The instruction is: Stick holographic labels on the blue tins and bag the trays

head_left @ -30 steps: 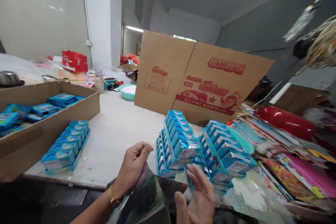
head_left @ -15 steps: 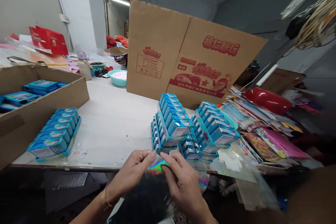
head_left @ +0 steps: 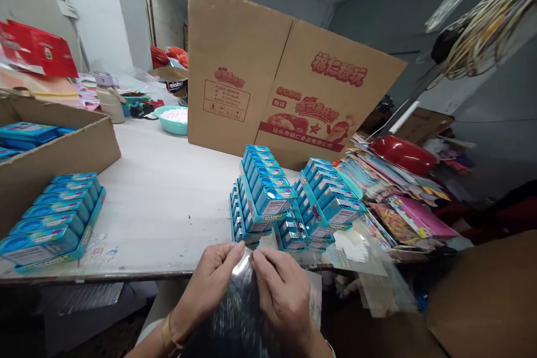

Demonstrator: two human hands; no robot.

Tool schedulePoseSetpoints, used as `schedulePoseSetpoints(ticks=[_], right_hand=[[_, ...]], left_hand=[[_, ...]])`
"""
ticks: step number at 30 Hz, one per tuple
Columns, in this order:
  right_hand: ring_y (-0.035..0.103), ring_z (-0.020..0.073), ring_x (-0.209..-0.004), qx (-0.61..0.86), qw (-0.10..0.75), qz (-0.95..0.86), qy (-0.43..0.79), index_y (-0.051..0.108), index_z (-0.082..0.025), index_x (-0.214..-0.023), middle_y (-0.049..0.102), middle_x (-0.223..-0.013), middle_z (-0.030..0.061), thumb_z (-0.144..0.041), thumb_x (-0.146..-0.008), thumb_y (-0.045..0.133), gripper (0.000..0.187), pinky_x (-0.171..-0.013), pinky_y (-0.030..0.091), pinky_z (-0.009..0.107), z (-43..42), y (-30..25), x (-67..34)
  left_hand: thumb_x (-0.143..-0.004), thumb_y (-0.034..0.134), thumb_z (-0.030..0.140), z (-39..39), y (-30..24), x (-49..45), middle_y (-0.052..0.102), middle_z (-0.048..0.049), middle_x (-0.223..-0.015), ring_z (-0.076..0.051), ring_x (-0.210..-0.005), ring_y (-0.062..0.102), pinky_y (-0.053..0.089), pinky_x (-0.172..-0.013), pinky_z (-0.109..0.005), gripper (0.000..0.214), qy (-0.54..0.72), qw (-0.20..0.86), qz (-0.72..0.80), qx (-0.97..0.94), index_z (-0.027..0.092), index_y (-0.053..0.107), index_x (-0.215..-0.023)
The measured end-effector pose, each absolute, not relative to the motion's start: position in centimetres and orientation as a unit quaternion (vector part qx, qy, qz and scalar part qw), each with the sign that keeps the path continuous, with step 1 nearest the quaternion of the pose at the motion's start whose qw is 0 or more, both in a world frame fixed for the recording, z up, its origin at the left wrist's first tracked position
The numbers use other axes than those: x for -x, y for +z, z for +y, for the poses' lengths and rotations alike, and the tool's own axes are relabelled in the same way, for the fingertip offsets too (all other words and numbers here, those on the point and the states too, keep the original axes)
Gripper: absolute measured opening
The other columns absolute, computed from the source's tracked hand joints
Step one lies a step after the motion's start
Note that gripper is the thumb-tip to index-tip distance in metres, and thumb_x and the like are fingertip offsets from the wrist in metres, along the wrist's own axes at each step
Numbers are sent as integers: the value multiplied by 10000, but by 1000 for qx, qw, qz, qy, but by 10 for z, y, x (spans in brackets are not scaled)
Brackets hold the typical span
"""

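Note:
My left hand (head_left: 210, 279) pinches the top edge of a clear plastic bag (head_left: 232, 313) between thumb and fingers. Close beside it, my right hand (head_left: 285, 285) is closed on the same edge, its fingertips bent in. The film hangs down below the table's front edge, shiny and see-through. Just beyond my hands stand two stacks of blue trays filled with small blue packs, a nearer-left stack (head_left: 265, 196) and a right-hand stack (head_left: 329, 201). Another tray of blue packs (head_left: 54, 221) rests alone at the table's left.
An open carton (head_left: 84, 145) with blue packs lies at the left edge. A large upright cardboard box (head_left: 235, 33) walls off the back. Behind are a green bowl (head_left: 174, 122) and a bottle (head_left: 109, 102). Paper piles (head_left: 377, 184) and a red basin (head_left: 403, 155) are at right.
The view has turned slightly to the right, so the table's things sit further left. Between my hands, the film's rainbow glare has given way to a white shine. Both hands keep their hold.

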State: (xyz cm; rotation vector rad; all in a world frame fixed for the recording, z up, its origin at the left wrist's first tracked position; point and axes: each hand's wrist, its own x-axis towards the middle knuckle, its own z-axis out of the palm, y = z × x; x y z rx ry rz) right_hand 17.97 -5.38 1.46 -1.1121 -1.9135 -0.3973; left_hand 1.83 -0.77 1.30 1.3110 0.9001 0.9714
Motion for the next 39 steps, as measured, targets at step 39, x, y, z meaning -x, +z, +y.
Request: schedulePoseSetpoints(ticks=[39], right_hand=[[512,115,-648,603,493,-602,175,609,-216,-772,579,-700,-40,-357,-938,626,219,-608,401,231,29,118,-196]], left_hand=[[-932,538,533,84,81,-14,323,59,-538,-90,-527,260,188,-497,-247,490,335,632,275,-642,148,593,-635]])
